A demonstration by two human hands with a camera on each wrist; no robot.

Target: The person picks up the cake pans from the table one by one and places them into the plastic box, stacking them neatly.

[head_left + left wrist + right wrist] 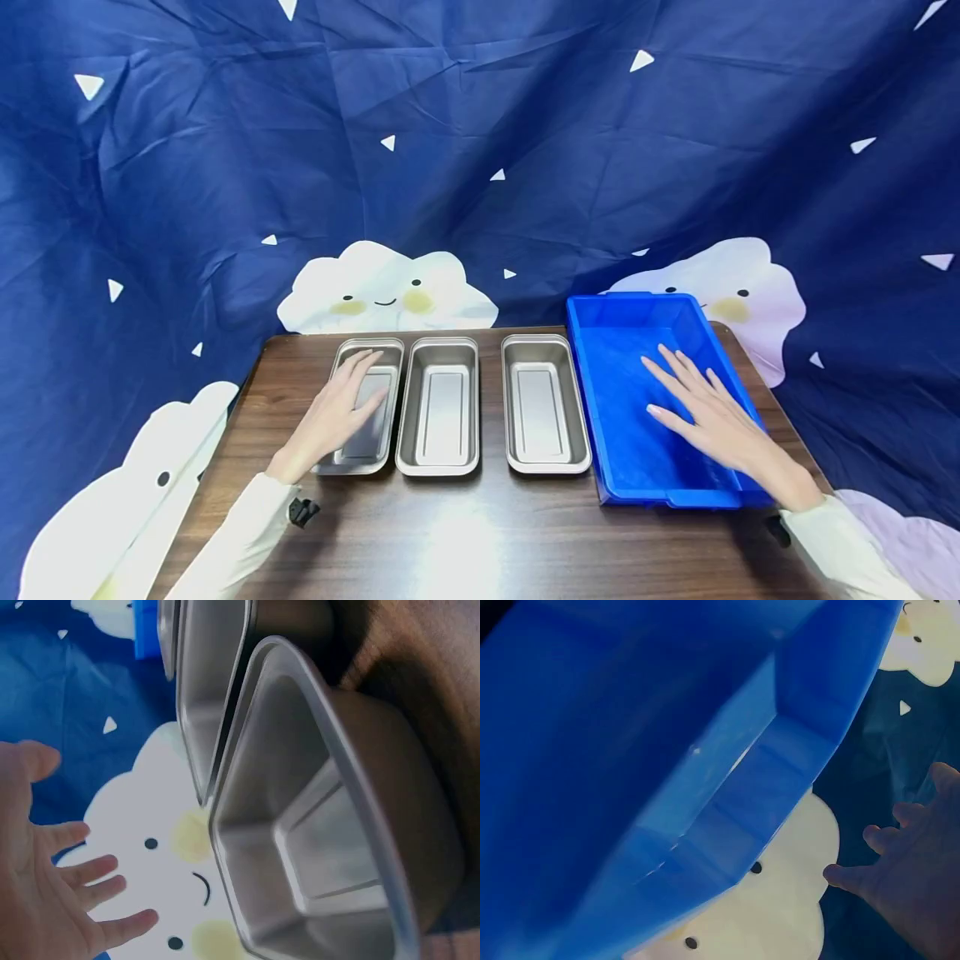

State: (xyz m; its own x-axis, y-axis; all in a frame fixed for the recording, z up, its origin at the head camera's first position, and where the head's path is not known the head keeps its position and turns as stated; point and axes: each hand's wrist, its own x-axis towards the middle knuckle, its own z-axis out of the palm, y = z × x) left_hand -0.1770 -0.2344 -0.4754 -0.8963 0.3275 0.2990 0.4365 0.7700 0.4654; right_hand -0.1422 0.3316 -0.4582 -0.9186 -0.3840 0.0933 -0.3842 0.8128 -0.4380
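My left hand [335, 417] hovers above the leftmost metal loaf pan [367, 442], its fingers spread and holding nothing. In the left wrist view that hand [52, 877] shows apart from the pan's rim, with the pan's bare inside in sight. Over the blue plastic tray [630, 442] is my right hand [708, 417], fingers stretched out and nothing in them. The right wrist view has the right hand [907, 870] beyond the tray's edge, not touching it. Part of the tray's floor lies hidden behind this hand in the head view.
A second loaf pan [440, 408] stands close beside the left one. The third pan [545, 408] sits against the tray's left side, a gap apart from the second. All stand on a brown wooden table [375, 533], with a dark blue curtain [450, 100] behind.
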